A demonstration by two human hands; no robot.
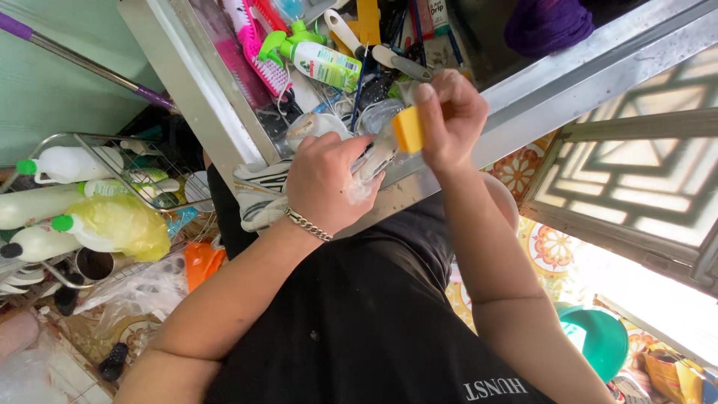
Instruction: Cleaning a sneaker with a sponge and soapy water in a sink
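- On the wire rack point(90, 146) at far left lie white bottles point(63, 163) with green caps and a yellow bag point(127, 224).
- Left hand point(325, 183), a chain bracelet point(308, 224) on its wrist, is closed around a clear bottle point(374, 157) at the near edge of the metal tray point(202, 90).
- Right hand point(449, 120) pinches a yellow sponge point(407, 129), pressed against the bottle.
- Behind both, the tray holds a pink brush point(262, 60) and a green spray bottle point(318, 60).
- Low at right sits a green basin point(602, 340).

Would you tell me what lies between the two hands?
In the head view, a clear glass object spans from the left hand to the right hand, which holds a yellow sponge.
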